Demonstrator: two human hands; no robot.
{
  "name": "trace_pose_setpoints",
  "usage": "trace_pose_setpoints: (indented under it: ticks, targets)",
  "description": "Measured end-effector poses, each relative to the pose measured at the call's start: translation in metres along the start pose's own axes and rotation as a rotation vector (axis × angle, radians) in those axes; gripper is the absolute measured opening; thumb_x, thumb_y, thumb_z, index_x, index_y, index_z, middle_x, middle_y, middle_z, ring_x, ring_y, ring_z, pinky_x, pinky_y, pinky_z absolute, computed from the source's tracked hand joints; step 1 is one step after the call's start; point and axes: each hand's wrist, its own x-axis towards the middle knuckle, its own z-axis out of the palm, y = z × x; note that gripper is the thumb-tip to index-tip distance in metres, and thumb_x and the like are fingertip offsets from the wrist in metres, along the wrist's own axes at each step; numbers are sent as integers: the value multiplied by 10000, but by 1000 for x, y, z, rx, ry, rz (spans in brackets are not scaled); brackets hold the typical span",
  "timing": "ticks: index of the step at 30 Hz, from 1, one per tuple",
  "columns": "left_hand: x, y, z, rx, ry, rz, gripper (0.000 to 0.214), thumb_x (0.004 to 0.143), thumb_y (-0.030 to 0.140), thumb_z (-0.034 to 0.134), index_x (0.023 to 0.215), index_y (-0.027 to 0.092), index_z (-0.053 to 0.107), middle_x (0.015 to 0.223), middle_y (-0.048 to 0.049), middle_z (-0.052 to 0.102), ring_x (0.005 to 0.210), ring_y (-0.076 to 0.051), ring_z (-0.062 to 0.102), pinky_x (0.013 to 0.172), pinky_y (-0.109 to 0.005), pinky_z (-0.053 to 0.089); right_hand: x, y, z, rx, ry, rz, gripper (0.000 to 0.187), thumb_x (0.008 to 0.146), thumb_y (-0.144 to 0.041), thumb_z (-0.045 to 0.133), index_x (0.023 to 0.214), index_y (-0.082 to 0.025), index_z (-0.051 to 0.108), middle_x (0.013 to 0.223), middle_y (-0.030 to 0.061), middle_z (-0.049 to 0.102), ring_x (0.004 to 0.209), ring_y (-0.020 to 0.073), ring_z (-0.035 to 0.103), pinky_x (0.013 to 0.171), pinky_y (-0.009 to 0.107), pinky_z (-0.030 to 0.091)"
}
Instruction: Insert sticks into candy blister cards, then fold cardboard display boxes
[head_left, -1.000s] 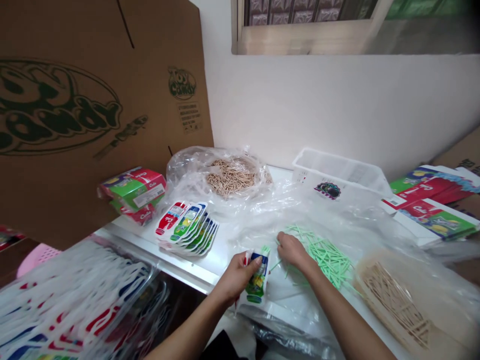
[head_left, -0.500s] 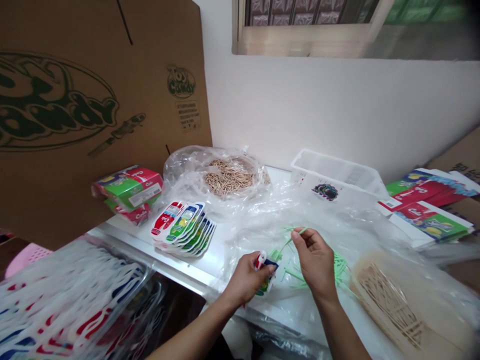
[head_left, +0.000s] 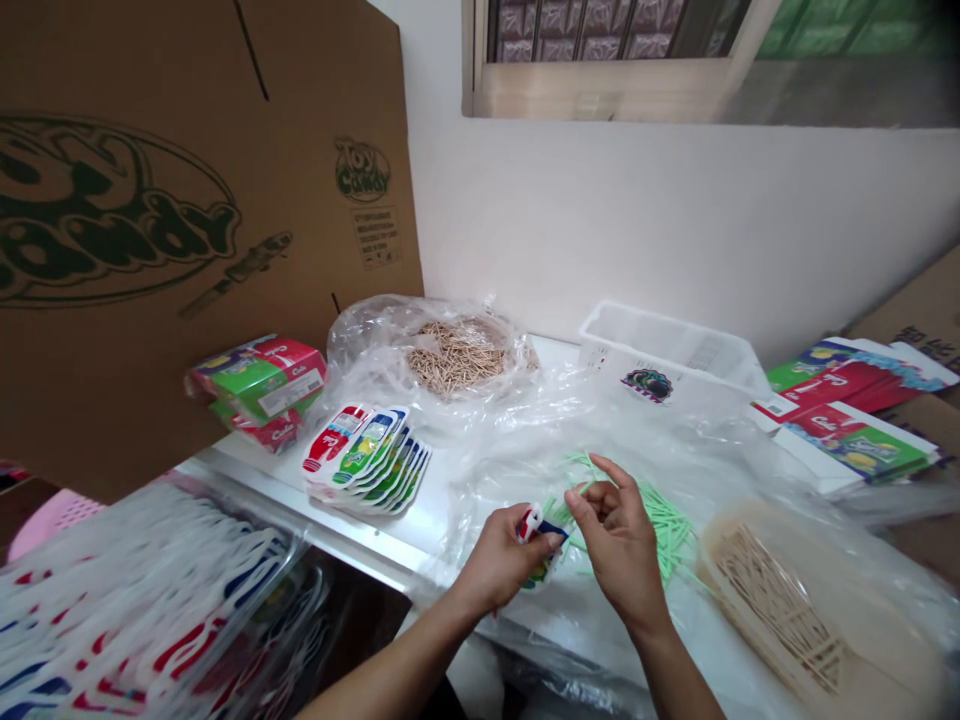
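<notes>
head view: left hand [head_left: 495,555] pinches printed packet [head_left: 540,573], right hand [head_left: 619,540] green stick [head_left: 583,489], over white table [head_left: 444,475] before pale wall [head_left: 675,220]

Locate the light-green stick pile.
In the head view, the light-green stick pile lies right of centre, between the right hand and the beige oblong plastic tub.

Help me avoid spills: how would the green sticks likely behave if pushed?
The green sticks would probably scatter, since they lie loose and crisscrossed. They look light, being thin, and fairly stiff, lying straight. The clear plastic around them might shift too, looking thin and wrinkled.
</notes>
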Motion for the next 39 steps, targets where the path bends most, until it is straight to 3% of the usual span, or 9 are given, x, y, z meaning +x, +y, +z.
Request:
trace_pose_setpoints:
  ticks: [6,12,18,22,25,29,31,34,39]
  targets:
    - [1,5,-1,78,-1,44,255,760,355,631,701,144,501,627,34,412,595,-87,344,550,-215,285,-5,0,-7,-236,-145,-129,236,891,-347,506,1037,-240,656,934,33,613,878,169,563,794,295,443]
    - [3,15,0,88,-18,72,215,702,306,684,727,142,548,658,26,484,640,-105,422,597,-214,345,-16,-2,-14,-389,-248,-314,287,933,-245,426,1182,-253,569,1055,58,606,1013,191,528,883,339,416]
    - [4,27,1,-99,-131,-40,465,628,348,774,1005,147,590,802,-29,615,698,-129,526,670,-235,421,-19,-7,-40,-462,-136,-301,179,929,-235,443,974,-222,615,914,40,628,896,179,563,802,297,426]
    - [7,20,5,-117,-198,-130,393,724,496,662,697,104,641,556,4,517,504,-78,407,514,-205,327,-14,-10,-68,-452,-218,-217,200,929,-318,445,990,-231,615,929,31,631,888,163,577,778,265,436]
    - [12,14,10,-52,-188,-81,377,709,471,684,648,100,682,560,-14,547,546,-106,454,560,-229,354,-1,-2,-112,-550,-285,-83,284,921,-392,422,1100,-235,578,1026,36,642,930,164,586,795,261,441]
    - [18,14,13,-91,-113,-22,287,670,410,736,717,126,728,616,-20,608,639,-143,531,649,-250,402,17,29,-192,-1202,-341,324,277,878,-337,381,861,-206,624,883,58,680,816,192,617,693,280,430]
    - [18,16,15,-95,-81,-36,300,660,421,741,728,129,728,586,-3,585,601,-124,510,624,-236,395,21,47,-221,-1363,-346,459,233,801,-303,445,764,-173,635,824,115,685,763,247,628,623,310,408]
    - [18,15,21,-78,-77,-62,342,651,452,736,709,115,718,559,9,543,553,-102,452,570,-220,357,21,70,-238,-1413,-369,529,215,743,-303,493,748,-159,653,842,145,695,768,286,641,583,313,389]
    - [18,11,33,-107,-131,-77,360,638,462,742,671,107,691,572,3,535,572,-106,442,576,-220,343,25,87,-234,-1435,-445,508,219,730,-289,528,803,-141,672,901,166,696,826,296,647,606,313,397]
